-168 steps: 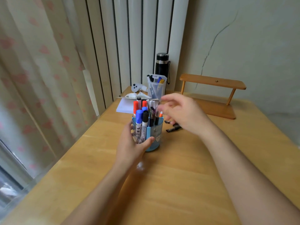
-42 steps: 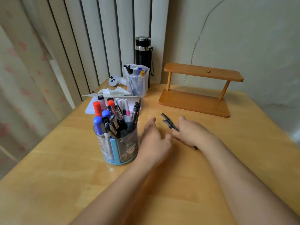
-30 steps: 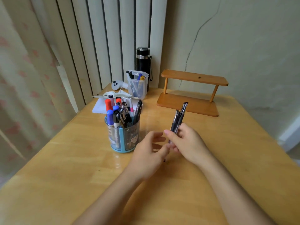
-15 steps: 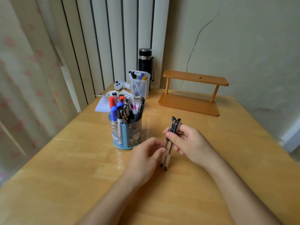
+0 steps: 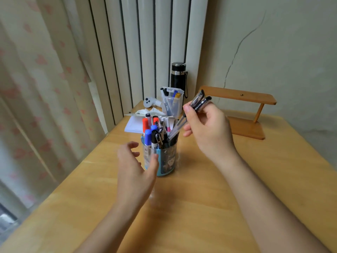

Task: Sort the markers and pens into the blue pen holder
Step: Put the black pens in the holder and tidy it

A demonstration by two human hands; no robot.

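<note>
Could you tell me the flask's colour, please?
The flask is black with a silver band; head view.

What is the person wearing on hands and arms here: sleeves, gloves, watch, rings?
Nothing worn shows. The left hand and the right hand are bare, without gloves or rings; both forearms are bare down to the frame's edge, with no sleeves, watch or bracelet.

Soft daylight through curtain (image 5: 36, 92) at left, fairly even. Faint glare on counter (image 5: 182, 207). Motion blur on left hand (image 5: 135, 172) (edges bowed, wide lens). Shadows weak.
</note>
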